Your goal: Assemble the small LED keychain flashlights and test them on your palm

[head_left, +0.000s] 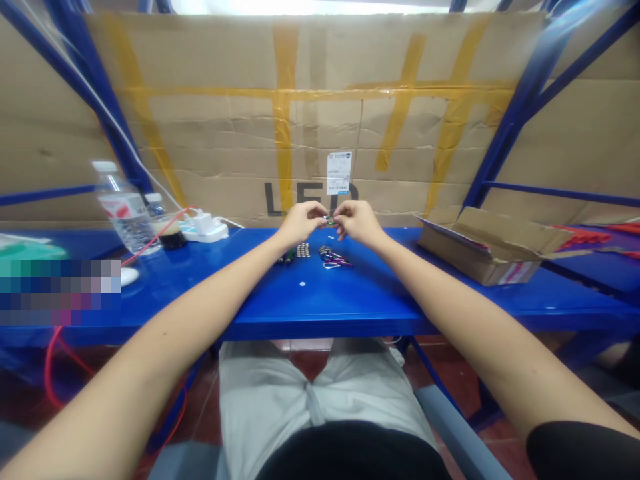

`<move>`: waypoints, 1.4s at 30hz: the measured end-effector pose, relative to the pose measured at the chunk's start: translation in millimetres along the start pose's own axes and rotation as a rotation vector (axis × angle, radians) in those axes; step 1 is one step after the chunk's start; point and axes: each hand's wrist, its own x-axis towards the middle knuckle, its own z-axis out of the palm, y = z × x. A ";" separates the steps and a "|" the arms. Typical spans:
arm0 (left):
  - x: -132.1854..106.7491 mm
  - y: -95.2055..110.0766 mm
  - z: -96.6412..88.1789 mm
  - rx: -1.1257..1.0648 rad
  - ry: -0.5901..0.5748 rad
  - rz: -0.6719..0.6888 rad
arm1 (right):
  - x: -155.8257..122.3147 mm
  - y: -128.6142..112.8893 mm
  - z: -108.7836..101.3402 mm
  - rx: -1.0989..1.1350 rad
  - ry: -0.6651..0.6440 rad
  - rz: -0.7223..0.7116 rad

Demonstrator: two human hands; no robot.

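Toward the left end of my glossy blue desk (320,303), a clear plastic bottle with a white cap (123,208) stands by a dark drink in a clear cup (173,235); a tug on the thin red cable (163,231) passing them could tip either. Near the back edge, my left hand (303,222) has its fingertips pinched on a small green shiny piece (331,222), too blurred to identify. It sits between both hands, above the desk, so a loose pinch could drop it among the little silver metal parts in rows (303,251) below, or onto the purple metallic pieces with a clip-like loop (337,260). My right hand (357,222) grips its other side; uneven pressure might flick it toward the open brown cardboard box (480,243) near the desk's right end.
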 end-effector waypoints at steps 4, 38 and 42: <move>-0.7 1.5 0.1 0.061 0.020 0.055 | -0.5 1.7 1.4 -0.030 0.002 -0.013; 3.3 0.5 -1.2 0.103 0.103 0.157 | 1.0 4.6 0.2 -0.121 -0.141 0.056; 4.8 -2.7 0.2 0.044 0.122 0.117 | 2.6 3.7 -5.7 -0.146 -0.137 0.111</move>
